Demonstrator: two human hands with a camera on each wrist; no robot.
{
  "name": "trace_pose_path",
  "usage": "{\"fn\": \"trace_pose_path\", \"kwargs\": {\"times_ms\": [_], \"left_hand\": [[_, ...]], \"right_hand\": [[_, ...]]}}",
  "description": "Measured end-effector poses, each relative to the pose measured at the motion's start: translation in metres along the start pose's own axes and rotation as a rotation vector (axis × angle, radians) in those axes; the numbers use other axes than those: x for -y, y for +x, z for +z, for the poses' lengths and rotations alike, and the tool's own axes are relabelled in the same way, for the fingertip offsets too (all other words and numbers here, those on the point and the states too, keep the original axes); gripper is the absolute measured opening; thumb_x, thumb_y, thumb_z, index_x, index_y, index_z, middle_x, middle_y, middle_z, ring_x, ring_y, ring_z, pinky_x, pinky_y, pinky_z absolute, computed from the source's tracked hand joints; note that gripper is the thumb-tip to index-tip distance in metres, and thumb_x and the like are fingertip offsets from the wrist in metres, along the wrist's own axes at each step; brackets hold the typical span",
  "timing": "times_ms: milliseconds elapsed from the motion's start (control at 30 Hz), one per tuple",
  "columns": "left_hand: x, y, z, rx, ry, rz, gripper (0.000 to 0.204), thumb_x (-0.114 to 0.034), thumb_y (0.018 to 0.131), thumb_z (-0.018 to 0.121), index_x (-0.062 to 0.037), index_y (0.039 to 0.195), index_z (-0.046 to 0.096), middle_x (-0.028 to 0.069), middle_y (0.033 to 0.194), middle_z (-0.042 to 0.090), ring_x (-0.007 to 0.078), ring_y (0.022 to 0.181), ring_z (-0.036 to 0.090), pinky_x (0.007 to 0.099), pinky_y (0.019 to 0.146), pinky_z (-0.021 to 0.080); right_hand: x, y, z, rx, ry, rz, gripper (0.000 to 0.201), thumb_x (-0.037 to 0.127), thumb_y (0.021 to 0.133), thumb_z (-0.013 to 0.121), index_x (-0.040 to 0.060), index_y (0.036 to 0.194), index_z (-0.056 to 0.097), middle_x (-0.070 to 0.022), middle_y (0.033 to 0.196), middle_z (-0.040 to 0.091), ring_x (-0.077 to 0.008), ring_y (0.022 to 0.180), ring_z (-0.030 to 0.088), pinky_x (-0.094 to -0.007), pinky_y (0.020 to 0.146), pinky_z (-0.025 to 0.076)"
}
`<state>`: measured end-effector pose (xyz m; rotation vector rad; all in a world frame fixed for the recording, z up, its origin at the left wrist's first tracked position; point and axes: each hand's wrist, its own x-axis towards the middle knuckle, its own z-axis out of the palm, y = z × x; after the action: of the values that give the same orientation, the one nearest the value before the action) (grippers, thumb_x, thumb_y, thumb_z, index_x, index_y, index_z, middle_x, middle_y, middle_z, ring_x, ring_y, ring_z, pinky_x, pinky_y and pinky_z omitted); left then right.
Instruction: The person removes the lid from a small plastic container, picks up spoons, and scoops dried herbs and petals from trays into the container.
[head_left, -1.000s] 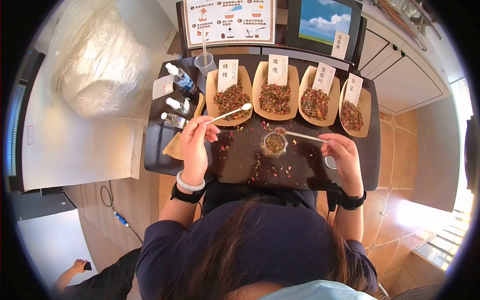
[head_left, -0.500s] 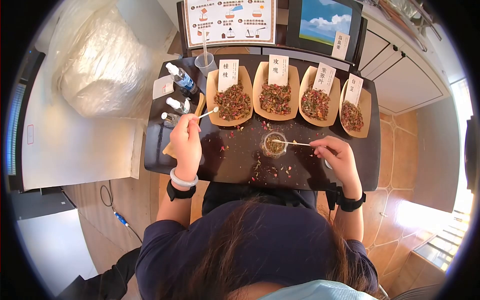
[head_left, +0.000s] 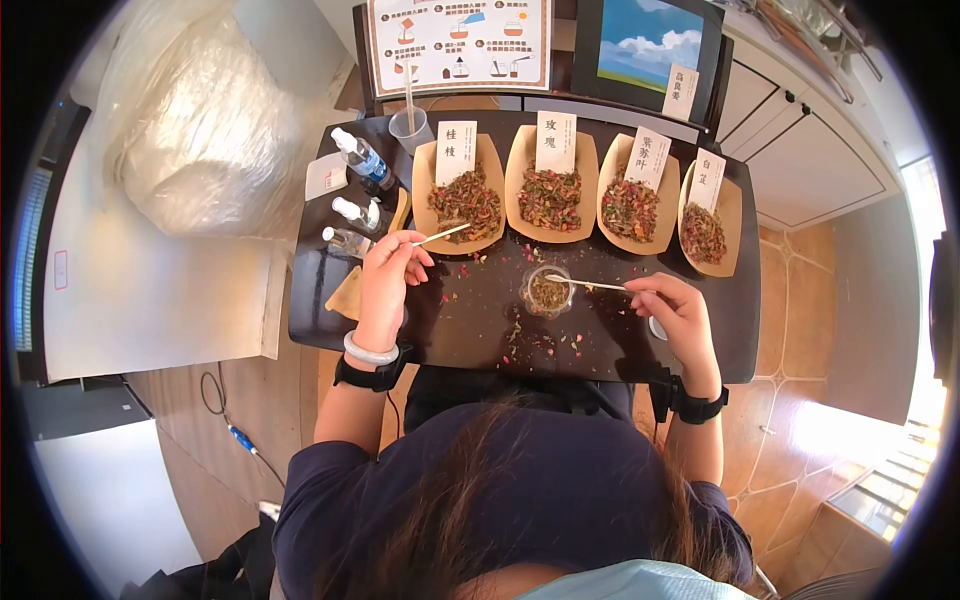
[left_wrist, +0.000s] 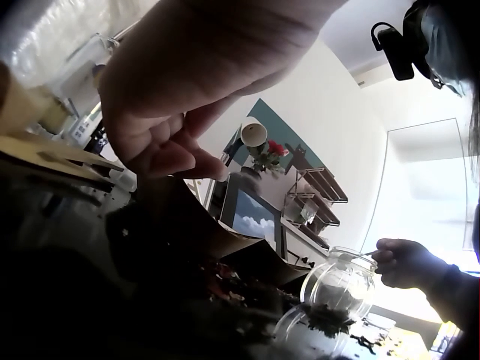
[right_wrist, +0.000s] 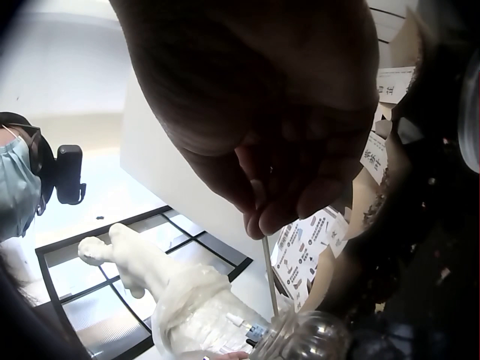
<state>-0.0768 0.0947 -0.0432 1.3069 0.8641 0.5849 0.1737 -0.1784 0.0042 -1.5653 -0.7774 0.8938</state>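
i'm pinching l stick (head_left: 445, 235) btwn thumb & fingers of my l hand (head_left: 388, 280), its far end reaching over the herbs (head_left: 463, 207) in l tray (head_left: 424, 165); can't tell if it's touching them. my r hand (head_left: 682, 318) is pinching r stick (head_left: 600, 287), its tip pointing in at the mouth of the jar (head_left: 548, 291). jar's standing on the table (head_left: 460, 335) btwn my hands, w/ loose bits (head_left: 515, 330) lying nearby. bottles (head_left: 362, 160) are standing left of l tray.
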Motion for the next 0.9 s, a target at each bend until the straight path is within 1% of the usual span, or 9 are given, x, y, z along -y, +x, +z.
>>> {"fn": "trace_pose_path", "kwargs": {"times_ms": [100,200,400,467,600,700,800,867,900], "left_hand": [[0.0,-0.002,0.001,-0.006,-0.033,-0.008,0.019,-0.01,0.097,0.045,-0.0023,0.103,0.061,0.0056,0.077,0.064,0.0087,0.06,0.056,0.0194,0.056,0.041],[0.001,-0.004,0.001,-0.028,-0.081,-0.007,0.021,-0.009,0.096,0.044,-0.0027,0.103,0.062,0.0051,0.076,0.064,0.0077,0.059,0.054,0.0193,0.055,0.04],[0.002,-0.006,-0.002,-0.03,-0.158,0.006,0.021,-0.009,0.096,0.044,-0.0017,0.104,0.061,0.0056,0.077,0.064,0.0087,0.06,0.055,0.0201,0.056,0.041],[0.001,-0.007,-0.002,-0.003,-0.215,0.018,0.021,-0.008,0.095,0.045,0.0004,0.106,0.06,0.0074,0.078,0.064,0.0119,0.063,0.057,0.0222,0.059,0.043],[0.0,-0.009,-0.001,0.009,-0.251,0.024,0.021,-0.008,0.094,0.045,0.0012,0.106,0.06,0.0077,0.078,0.064,0.0124,0.063,0.056,0.0231,0.06,0.044],[-0.003,-0.012,0.002,0.031,-0.308,0.045,0.02,-0.008,0.095,0.045,0.0009,0.104,0.06,0.0077,0.077,0.064,0.0107,0.062,0.057,0.022,0.059,0.045],[-0.008,-0.016,0.006,0.082,-0.349,0.056,0.02,-0.007,0.095,0.045,0.0016,0.103,0.061,0.0085,0.076,0.064,0.0112,0.064,0.057,0.0223,0.06,0.046],[-0.014,-0.02,0.01,0.155,-0.331,0.05,0.02,-0.007,0.095,0.045,0.0025,0.102,0.061,0.0089,0.076,0.063,0.0115,0.065,0.057,0.0224,0.062,0.046],[-0.016,-0.023,0.012,0.155,-0.331,0.049,0.02,-0.007,0.095,0.045,0.0025,0.102,0.061,0.0089,0.076,0.063,0.0115,0.065,0.057,0.0224,0.062,0.046]], "right_hand": [[0.0,-0.001,-0.001,-0.013,0.008,0.022,0.018,-0.002,0.089,0.054,-0.0037,0.102,0.067,-0.0038,0.085,0.061,-0.0088,0.077,0.057,-0.0216,0.072,0.046],[0.001,-0.002,-0.002,-0.022,0.025,0.031,0.019,-0.002,0.089,0.054,-0.0034,0.102,0.067,-0.0038,0.086,0.062,-0.0085,0.077,0.057,-0.0214,0.072,0.046],[0.0,-0.002,-0.004,-0.053,0.034,0.044,0.02,-0.002,0.09,0.052,-0.0027,0.102,0.067,-0.0039,0.085,0.062,-0.0081,0.077,0.057,-0.0215,0.072,0.046],[-0.001,-0.002,-0.004,-0.061,0.046,0.039,0.02,-0.001,0.09,0.052,-0.0026,0.102,0.067,-0.0038,0.084,0.062,-0.0081,0.077,0.057,-0.0215,0.072,0.046],[-0.004,-0.001,-0.007,-0.082,0.058,0.035,0.02,0.001,0.091,0.051,-0.0026,0.103,0.067,-0.0032,0.082,0.063,-0.008,0.076,0.057,-0.0211,0.071,0.046],[-0.01,0.0,-0.01,-0.116,0.073,0.029,0.02,0.003,0.091,0.052,-0.0023,0.103,0.068,-0.0026,0.081,0.063,-0.0074,0.074,0.057,-0.0204,0.07,0.046],[-0.011,0.0,-0.011,-0.157,0.123,0.021,0.02,0.005,0.092,0.053,-0.0016,0.103,0.068,-0.0022,0.081,0.063,-0.0067,0.073,0.056,-0.0199,0.069,0.045],[-0.015,0.001,-0.014,-0.176,0.142,0.012,0.02,0.005,0.092,0.053,-0.0015,0.103,0.068,-0.0022,0.081,0.063,-0.0065,0.072,0.056,-0.0198,0.069,0.045],[-0.017,0.001,-0.015,-0.195,0.161,0.003,0.02,0.006,0.092,0.053,-0.0013,0.103,0.068,-0.0022,0.08,0.063,-0.0063,0.072,0.056,-0.0196,0.069,0.045]]}}
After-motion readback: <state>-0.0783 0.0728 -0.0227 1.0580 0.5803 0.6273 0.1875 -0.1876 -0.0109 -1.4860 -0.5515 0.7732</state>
